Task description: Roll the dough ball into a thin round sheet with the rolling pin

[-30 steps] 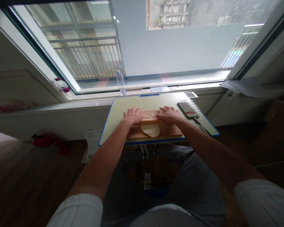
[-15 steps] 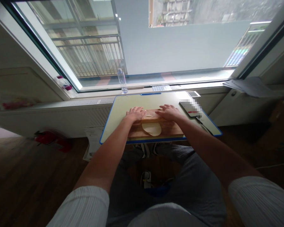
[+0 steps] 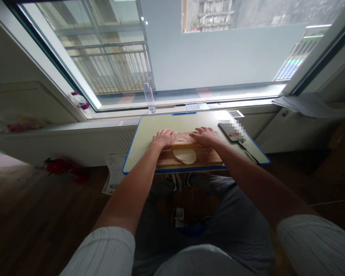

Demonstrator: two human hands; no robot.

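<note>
left hand (image 3: 163,137): flat, fingers spread, palm pressing on one end of our rolling pin (image 3: 185,145)
right hand (image 3: 206,137): same, flat on the other end
dough (image 3: 185,155): thin oval at 6 o'clock of the pin, lying on the board (image 3: 209,157)
risk: uneven push could tear it or make it stick
phone (image 3: 231,131): at 2 o'clock, close enough that we might bump it

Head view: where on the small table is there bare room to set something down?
The table is bare on its left side, between the left hand and the blue edge, and across the far strip toward the bottle. The middle is crowded: both hands on the rolling pin, dough, cutting board. The phone fills the right.
</note>
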